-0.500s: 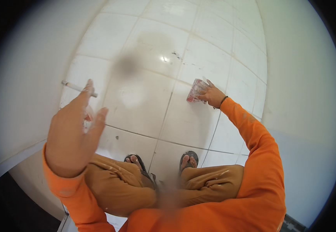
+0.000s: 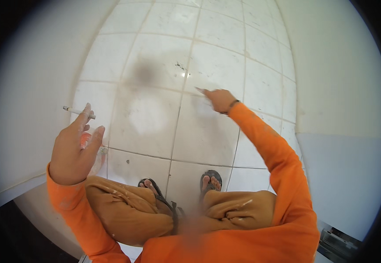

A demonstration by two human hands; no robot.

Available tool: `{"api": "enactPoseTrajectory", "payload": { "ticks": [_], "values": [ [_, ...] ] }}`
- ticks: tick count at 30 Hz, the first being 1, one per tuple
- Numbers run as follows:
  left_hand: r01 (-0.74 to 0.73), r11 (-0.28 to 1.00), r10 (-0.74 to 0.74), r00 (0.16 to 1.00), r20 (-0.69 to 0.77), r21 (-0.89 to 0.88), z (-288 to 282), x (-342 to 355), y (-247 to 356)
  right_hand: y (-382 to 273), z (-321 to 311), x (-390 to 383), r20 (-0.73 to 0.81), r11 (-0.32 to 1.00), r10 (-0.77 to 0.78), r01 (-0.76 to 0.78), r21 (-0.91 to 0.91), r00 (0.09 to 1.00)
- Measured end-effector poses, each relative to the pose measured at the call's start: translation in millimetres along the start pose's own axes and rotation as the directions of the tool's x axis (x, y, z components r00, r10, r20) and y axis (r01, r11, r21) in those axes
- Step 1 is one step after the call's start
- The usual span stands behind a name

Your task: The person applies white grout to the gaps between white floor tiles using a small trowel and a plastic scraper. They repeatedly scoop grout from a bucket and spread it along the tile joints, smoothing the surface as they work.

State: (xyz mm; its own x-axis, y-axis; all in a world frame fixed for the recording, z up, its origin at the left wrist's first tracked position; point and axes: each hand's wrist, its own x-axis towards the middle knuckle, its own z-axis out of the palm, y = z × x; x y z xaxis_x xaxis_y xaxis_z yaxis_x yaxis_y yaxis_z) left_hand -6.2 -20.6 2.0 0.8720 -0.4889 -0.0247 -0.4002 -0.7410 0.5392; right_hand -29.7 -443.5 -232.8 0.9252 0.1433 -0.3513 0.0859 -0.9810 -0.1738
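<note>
My left hand [image 2: 74, 151], whitened at the fingertips, is raised at the left with a lit-looking cigarette [image 2: 77, 112] between its fingers. Just past the palm a red, rounded thing [image 2: 85, 140] shows in part; my hand hides the rest, so I cannot tell if I hold it. A pale, red-streaked thing [image 2: 99, 160] lies beside it. Over the floor tiles, my right hand [image 2: 219, 100] is closed and points left, slightly blurred. From its fingers juts a thin pale tip [image 2: 198, 89], which looks like the edge of a flat, white-smeared reddish piece; its broad face is hidden.
White floor tiles [image 2: 148, 131] stretch ahead between pale walls [image 2: 339, 83] on both sides. Dark marks [image 2: 180, 66] spot one tile. My sandalled feet [image 2: 211, 180] and brown-trousered knees are below, and a grey metal-looking object [image 2: 337, 243] is at lower right.
My right hand has swung left and a little farther away, and the flat reddish piece has turned so its face no longer shows. My left hand has shifted slightly left, still with the cigarette.
</note>
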Motion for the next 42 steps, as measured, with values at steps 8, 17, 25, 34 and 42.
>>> {"api": "enactPoseTrajectory", "payload": {
  "ticks": [8,17,25,34,42],
  "values": [
    [0.115,0.988,-0.122,0.99,0.068,0.104,3,11,-1,-157,59,142,-0.222,0.977,0.038,-0.084,-0.198,0.974],
    [-0.035,0.999,0.036,0.999,-0.036,0.03,6,7,-21,-200,21,105,0.063,0.964,-0.258,0.261,-0.044,0.964],
    [0.051,0.998,-0.051,0.999,-0.009,0.027,2,8,-21,-135,-15,203,0.09,0.688,-0.648,0.632,-0.358,0.756],
    [0.09,0.996,-0.09,0.996,0.02,-0.023,-4,5,-7,-30,54,32,0.059,0.947,-0.248,0.255,-0.196,0.967],
    [-0.059,0.997,0.058,0.998,-0.017,-0.042,-4,0,-18,-104,40,-5,0.225,0.986,-0.085,0.05,0.158,0.971]
  ]
}}
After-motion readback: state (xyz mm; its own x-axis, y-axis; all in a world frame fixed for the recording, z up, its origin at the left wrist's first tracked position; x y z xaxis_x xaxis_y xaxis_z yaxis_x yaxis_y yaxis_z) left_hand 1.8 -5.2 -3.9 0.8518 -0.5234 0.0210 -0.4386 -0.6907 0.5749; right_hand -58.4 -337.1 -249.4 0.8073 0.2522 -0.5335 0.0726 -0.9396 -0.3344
